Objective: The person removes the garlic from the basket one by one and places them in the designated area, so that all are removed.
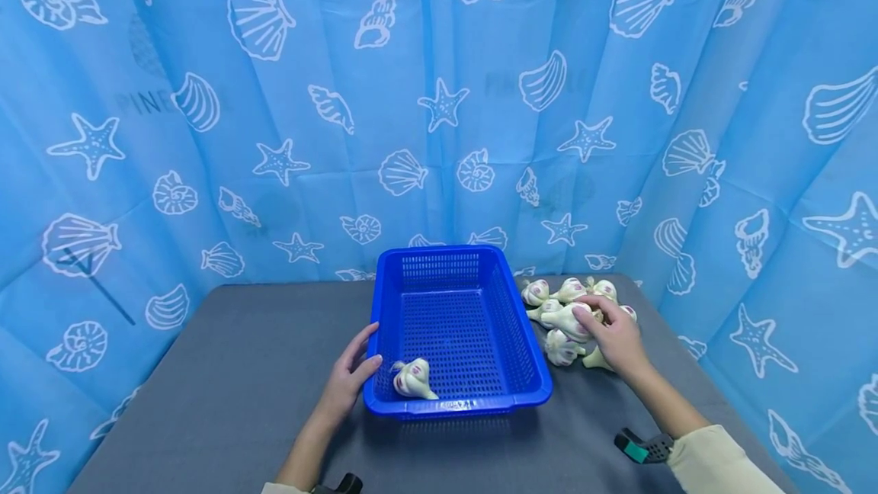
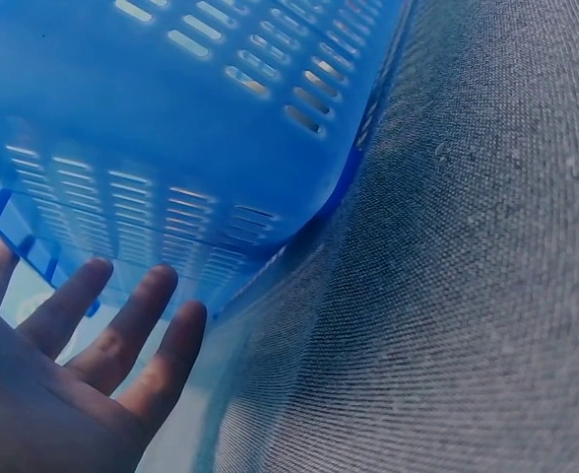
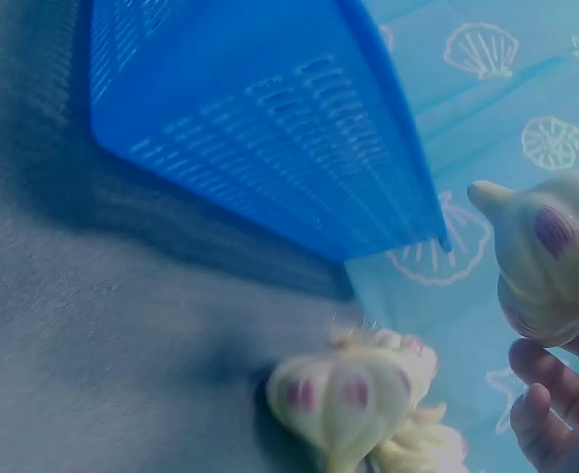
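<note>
A blue plastic basket [image 1: 453, 341] with slotted walls stands on the grey table. One garlic bulb [image 1: 413, 378] lies in its near left corner. My left hand [image 1: 348, 376] rests against the basket's left rim; in the left wrist view its fingers [image 2: 137, 330] are spread and fairly straight beside the slotted wall. My right hand [image 1: 615, 334] pinches a white garlic bulb [image 3: 550, 251] with purple patches, lifted above the pile. Several more garlic bulbs [image 1: 561, 348] are heaped to the right of the basket, partly hidden by that hand.
The grey cloth-covered table [image 1: 267, 372] extends left of the basket. A blue curtain [image 1: 439, 136] with white shell and starfish prints hangs behind the table and along its sides. A dark strap device [image 1: 643, 447] sits on the right wrist.
</note>
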Demonstrator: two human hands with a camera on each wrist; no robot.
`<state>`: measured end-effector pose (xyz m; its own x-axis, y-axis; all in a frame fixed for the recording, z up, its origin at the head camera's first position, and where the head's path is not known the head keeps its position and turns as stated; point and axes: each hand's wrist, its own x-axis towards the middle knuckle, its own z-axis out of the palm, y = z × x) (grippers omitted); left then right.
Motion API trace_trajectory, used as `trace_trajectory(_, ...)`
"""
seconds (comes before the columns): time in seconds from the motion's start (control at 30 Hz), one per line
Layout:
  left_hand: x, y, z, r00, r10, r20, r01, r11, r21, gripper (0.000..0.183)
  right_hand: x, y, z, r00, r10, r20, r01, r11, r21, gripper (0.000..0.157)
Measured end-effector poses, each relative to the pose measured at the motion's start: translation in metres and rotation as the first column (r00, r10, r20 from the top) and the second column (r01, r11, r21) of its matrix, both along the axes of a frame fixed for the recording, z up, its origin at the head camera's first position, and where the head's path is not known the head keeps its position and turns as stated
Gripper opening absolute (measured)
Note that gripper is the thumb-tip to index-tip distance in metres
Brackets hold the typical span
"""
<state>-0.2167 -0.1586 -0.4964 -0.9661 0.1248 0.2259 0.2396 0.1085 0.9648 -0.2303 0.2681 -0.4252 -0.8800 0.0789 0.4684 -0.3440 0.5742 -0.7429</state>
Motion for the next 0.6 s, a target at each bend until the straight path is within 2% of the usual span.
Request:
trace_trajectory(0.17,-0.001,0.0,0.0,1.0,-0.01,0.0,0.01,1.0,0.016,0.054,0.007,0.009,-0.012,0.997,-0.064,0.043,0.063,0.998,0.025,0.026)
trace_trajectory(0.37,0.0,0.0,0.001,1.0,-0.004,0.01,0.004,1.0,0.017,0.054,0.016,0.014,-0.025,0.992,-0.083,0.091,0.076,0.994,0.081,0.027)
trace_trajectory(0.6,0.001,0.0,0.001,1.0,-0.008,0.014,0.008,1.0,0.025,0.054,0.025,0.017,-0.041,0.983,-0.117,0.142,0.085,0.974,0.212,0.028)
